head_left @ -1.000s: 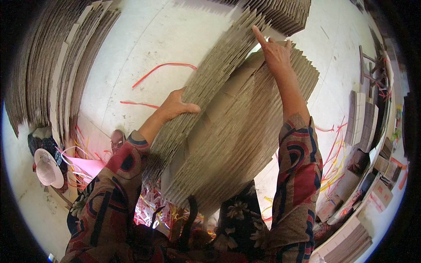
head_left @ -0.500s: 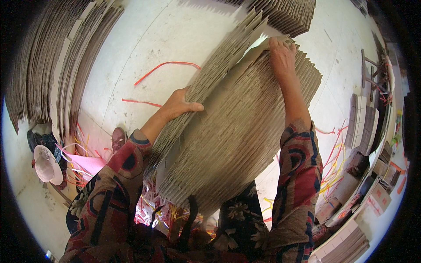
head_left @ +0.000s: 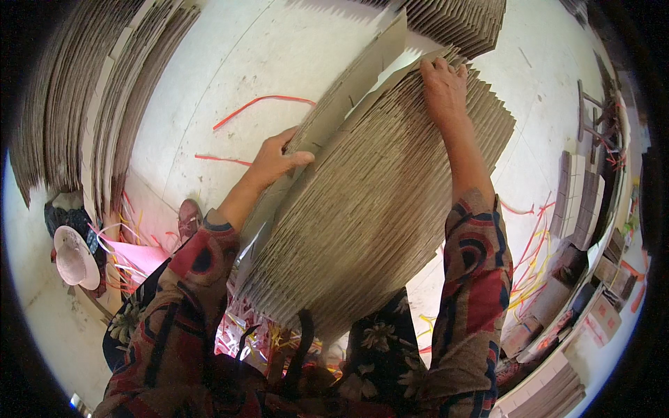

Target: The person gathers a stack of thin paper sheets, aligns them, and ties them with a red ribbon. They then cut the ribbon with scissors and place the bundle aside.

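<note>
A thick bundle of flat brown cardboard sheets (head_left: 369, 202) stands on edge and slanted in front of me, its many edges fanned out. At its left side, a few cardboard sheets (head_left: 359, 76) lean apart from the rest, leaving a narrow bright gap at the top. My left hand (head_left: 277, 160) grips these sheets, thumb on the near side and fingers partly hidden behind. Over the bundle's upper edge, the fingers of my right hand (head_left: 446, 87) are curled, holding the sheets there.
Tall cardboard stacks (head_left: 63, 97) stand at the far left, and another stack (head_left: 460, 24) at the top. Red straps (head_left: 261, 99) lie on the pale floor. A light hat (head_left: 75, 258) and pink sheet (head_left: 139, 256) are at left. Boxes (head_left: 603, 313) line the right.
My left hand has shifted slightly left and up. The leaning group beside it looks thinner, with a broad sheet face now showing. My right hand has slid slightly left along the top edge.
</note>
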A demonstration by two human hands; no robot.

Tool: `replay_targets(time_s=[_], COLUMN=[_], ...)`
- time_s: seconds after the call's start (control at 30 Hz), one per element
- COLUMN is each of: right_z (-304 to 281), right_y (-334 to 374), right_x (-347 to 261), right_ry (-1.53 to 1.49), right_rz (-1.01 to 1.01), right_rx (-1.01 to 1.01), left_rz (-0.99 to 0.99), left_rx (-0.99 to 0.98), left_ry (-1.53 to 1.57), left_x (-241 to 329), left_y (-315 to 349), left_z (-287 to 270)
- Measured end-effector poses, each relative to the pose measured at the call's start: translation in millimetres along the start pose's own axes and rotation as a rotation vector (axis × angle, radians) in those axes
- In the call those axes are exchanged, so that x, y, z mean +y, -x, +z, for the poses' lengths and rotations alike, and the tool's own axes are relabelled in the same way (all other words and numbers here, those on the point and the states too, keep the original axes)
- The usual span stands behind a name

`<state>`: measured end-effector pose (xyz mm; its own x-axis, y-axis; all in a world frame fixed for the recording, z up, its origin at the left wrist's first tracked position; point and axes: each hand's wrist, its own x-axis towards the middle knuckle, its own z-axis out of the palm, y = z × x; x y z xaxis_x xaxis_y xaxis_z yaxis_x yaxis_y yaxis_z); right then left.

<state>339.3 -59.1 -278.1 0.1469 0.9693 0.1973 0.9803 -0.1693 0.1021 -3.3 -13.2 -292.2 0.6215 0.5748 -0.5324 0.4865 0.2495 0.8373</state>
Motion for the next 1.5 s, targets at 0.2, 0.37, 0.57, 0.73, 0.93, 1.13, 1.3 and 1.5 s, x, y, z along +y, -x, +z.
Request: replay_targets(time_s=[0.2, 0.37, 0.57, 0.73, 0.93, 1.13, 1.3, 1.5], right_z=[-15.3, -71.8, -73.4, -55.2, -41.6, -50.9, -55.3, -55.1], right_y=[0.5, 37.4, 108.7, 112.5, 122.7, 117.0, 111.7, 114.1], right_x=[-14.5, -113.9, -178.7, -188.6, -184.9, -188.9, -191.9, -184.2], right_ry=[0.076, -0.266, -0.512, -0.389, -0.402, -0.451, -0.466, -0.435], right_rz=[0.039, -0.179, -0.552, -0.585, -0.559, -0.542, -0.556, -0.574], right_rx=[0.015, 0.18, -0.239, -0.247, -0.238, -0.199, -0.2, -0.253], left_rz=[0.102, 0.055, 0.096, 0.178, 0.48, 0.616, -0.16, 0.333], left_rx=[0.162, 0.167, 0.18, 0.148, 0.416, 0.958, 1.026, 0.663], left_ry=[-0.512, -0.456, -0.601, -0.655, -1.152, -1.733, -2.247, -1.418], left_x=[-12.5, -10.9, -18.6, -6.5, 125.1, 147.9, 71.2, 8.7], left_y=[13.4, 13.2, 8.1, 14.1, 51.5, 79.7, 128.7, 48.9], left_z=[10.2, 14.5, 10.8, -4.4, -52.0, -233.0, -459.6, -366.3])
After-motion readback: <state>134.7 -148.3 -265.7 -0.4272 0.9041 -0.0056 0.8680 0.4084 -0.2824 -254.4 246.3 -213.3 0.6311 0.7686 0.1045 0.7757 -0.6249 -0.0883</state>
